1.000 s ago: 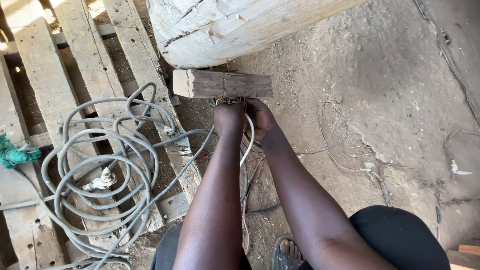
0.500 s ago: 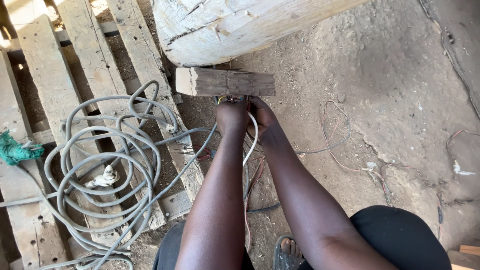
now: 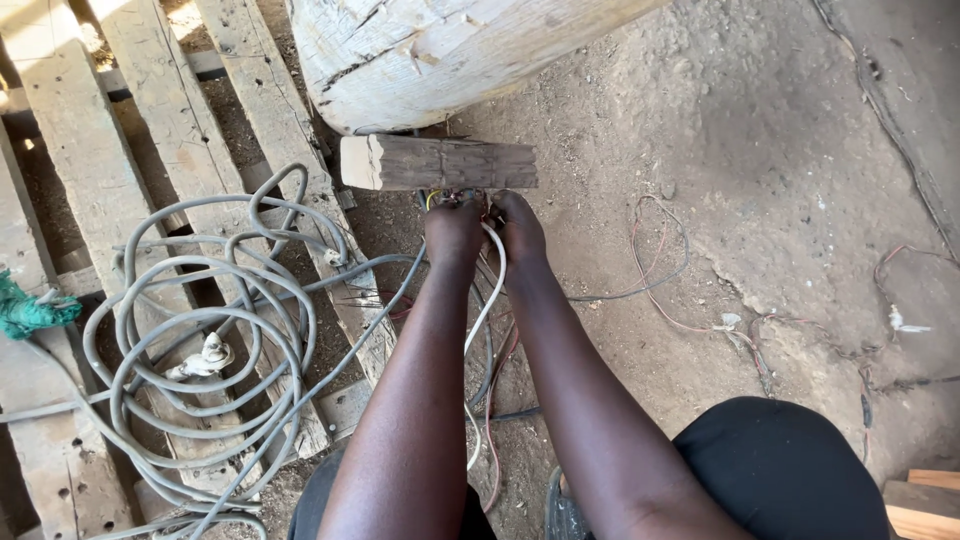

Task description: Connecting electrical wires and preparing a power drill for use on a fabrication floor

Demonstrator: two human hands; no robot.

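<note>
My left hand and my right hand are side by side, both closed around a small bundle of thin coloured wires just under a short dark wooden block. A white cable runs down between my forearms, with a red wire beside it. The fingertips and the wire ends are hidden behind the hands. The block lies against the foot of a big pale log.
A coil of grey cable lies on a wooden pallet to the left, with a green rope scrap at the far left. Loose thin wires trail over the dirt on the right. My dark-clothed knee is at bottom right.
The hands stay at the wires under the block; the view has shifted slightly, and nothing was picked up or let go.
</note>
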